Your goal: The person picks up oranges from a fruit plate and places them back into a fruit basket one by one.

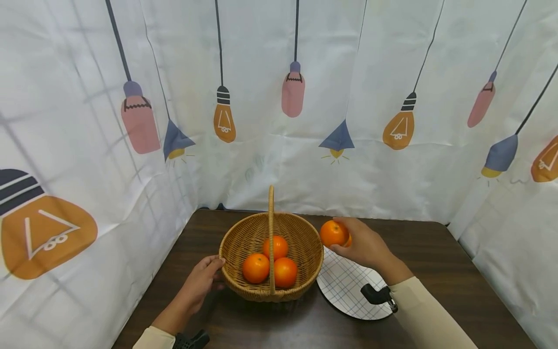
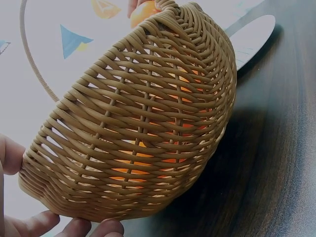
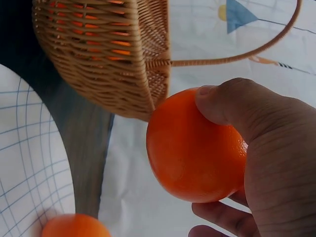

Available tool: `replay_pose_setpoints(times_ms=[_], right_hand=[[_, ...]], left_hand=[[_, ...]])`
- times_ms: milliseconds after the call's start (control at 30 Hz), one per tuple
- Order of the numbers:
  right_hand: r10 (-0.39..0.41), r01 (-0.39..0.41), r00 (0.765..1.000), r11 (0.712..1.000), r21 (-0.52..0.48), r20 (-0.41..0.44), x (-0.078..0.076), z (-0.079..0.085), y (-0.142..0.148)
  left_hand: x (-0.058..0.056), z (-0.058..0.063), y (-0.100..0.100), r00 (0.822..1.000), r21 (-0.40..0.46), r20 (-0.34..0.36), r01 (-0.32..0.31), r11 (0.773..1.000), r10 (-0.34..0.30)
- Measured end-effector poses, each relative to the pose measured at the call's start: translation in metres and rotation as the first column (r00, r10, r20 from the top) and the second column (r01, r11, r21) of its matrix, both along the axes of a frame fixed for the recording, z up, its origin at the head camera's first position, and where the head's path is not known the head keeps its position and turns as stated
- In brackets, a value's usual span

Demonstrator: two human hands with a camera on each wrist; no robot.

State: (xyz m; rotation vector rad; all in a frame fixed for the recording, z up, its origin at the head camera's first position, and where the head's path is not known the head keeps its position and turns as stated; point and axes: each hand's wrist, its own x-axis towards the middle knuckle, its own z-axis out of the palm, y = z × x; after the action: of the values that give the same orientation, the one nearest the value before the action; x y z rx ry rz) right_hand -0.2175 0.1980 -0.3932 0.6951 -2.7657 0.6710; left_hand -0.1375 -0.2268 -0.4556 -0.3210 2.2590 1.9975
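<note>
A woven wicker basket [image 1: 231, 242] with a tall arched handle stands tipped toward me, and three oranges [image 1: 255, 268] lie inside it. My left hand [image 1: 202, 281] grips its left rim, thumb on the edge and fingers under the woven side, as the left wrist view shows. In my right hand [image 1: 364, 242] I hold another orange [image 3: 192, 148], just off the basket's right rim and above a plate. The thumb presses its top while the fingers curl round the far side. One more orange [image 3: 76, 227] shows by the plate's edge in the right wrist view, mostly hidden from the head view.
A white plate [image 1: 348, 286] with a blue grid pattern lies right of the basket on the dark wooden table [image 1: 318, 325]. Behind the table and along both sides hangs a white curtain [image 1: 261, 160] printed with lamps and bulbs.
</note>
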Motion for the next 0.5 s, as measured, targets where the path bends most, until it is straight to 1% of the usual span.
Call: replay_pose_setpoints(times_ms=[267,500], right_hand=[[0.033,-0.033,0.999,0.999,-0.016,0.003,0.001,0.006,-0.012],[0.063,-0.063,0.998,0.998,-0.004,-0.001,0.000,0.006,-0.023]], left_hand=[[0.000,-0.001,0.000,1.000,0.008,0.001,-0.005,1.000,0.005],[0.000,-0.001,0.001,1.000,0.001,-0.003,0.001,1.000,-0.001]])
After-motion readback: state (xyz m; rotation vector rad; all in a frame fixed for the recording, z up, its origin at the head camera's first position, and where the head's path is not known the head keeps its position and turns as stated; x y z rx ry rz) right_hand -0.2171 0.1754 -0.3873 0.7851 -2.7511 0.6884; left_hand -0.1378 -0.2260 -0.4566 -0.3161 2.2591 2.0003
